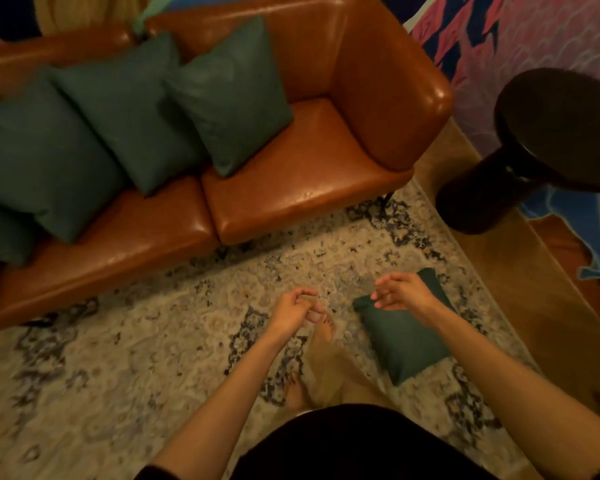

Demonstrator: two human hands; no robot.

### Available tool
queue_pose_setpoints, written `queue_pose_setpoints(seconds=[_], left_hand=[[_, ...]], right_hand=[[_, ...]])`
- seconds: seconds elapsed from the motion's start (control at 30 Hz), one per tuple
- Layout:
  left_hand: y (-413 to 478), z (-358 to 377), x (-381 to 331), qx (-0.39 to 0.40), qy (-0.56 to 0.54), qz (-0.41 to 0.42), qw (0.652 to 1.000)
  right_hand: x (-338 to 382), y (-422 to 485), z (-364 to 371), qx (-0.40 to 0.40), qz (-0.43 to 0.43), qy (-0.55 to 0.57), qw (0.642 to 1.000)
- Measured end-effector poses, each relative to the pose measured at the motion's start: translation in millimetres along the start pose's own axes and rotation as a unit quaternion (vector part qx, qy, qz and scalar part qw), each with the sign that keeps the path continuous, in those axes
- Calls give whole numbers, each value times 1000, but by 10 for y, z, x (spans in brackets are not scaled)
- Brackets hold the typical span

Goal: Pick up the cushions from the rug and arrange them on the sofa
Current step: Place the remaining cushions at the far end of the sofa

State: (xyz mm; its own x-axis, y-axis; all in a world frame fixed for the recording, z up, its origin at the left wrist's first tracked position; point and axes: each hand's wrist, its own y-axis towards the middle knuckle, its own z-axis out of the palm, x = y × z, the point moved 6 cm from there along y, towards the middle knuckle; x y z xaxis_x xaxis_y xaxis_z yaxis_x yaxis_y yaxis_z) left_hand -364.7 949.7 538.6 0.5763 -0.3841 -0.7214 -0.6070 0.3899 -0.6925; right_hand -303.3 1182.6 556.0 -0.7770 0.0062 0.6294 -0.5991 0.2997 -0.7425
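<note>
Item 1. Sofa (pixel 309 174): tan-brown glossy leather with two seat pads visible and a rounded arm at its right end. It fills the upper left and upper centre of the frame.

Item 2. Four dark green square cushions on the sofa, leaning against the backrest in an overlapping row:
- far-left cushion (pixel 4 233), cut off by the left edge
- large left cushion (pixel 42 157)
- middle cushion (pixel 129 112)
- right cushion (pixel 229 95), at the join of the two seat pads

The right seat pad is otherwise bare.

Item 3. Floor cushion (pixel 402 341): the same dark green. It lies flat on the rug at lower right of centre, well apart from the sofa and close to the rug's right edge.

Item 4. Rug (pixel 118 341): pale cream with dark blue-black ornament. It covers the lower half of the frame.

Item 5. Left hand (pixel 297 308): at lower centre above the rug, fingers loosely curled and holding nothing.

Item 6. Right hand (pixel 404 292): over the upper corner of the floor cushion, fingers relaxed, slightly bent and a little apart, gripping nothing. Whether it touches the cushion cannot be told.

Item 7. Bare foot (pixel 323 329): on the rug between the two hands, just left of the floor cushion.

Item 8. Stool (pixel 561 126): dark, with a round top, at the right edge on the wooden floor (pixel 520 271).

Item 9. Wall (pixel 534 36): pink and blue patterning, upper right of the frame.
</note>
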Motion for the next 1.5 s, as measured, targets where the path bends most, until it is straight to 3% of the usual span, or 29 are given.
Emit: queue_pose_setpoints(seconds=[0.37, 0.7, 0.97, 1.1, 1.37, 1.5], left_hand=[[-200, 653, 572, 12, -10, -66, 998], [186, 1830, 658, -22, -47, -86, 995], [1138, 3040, 1395, -85, -57, -155, 983], [1502, 3394, 1836, -96, -48, -203, 973], [2340, 3761, 2868, -67, -28, -255, 964], [2880, 3786, 3431, -95, -24, -277, 956]], right_hand=[[-395, -343, -665, 4, 2, -38, 999], [-1331, -123, -2238, -10, 65, -66, 996], [-2198, 1055, -3517, 47, 130, -155, 978], [-2593, 1555, -3848, 14, 151, -101, 983], [-3760, 2553, -3876, -3, 214, -82, 973], [-4319, 3211, -3734, -26, 213, -72, 974]])
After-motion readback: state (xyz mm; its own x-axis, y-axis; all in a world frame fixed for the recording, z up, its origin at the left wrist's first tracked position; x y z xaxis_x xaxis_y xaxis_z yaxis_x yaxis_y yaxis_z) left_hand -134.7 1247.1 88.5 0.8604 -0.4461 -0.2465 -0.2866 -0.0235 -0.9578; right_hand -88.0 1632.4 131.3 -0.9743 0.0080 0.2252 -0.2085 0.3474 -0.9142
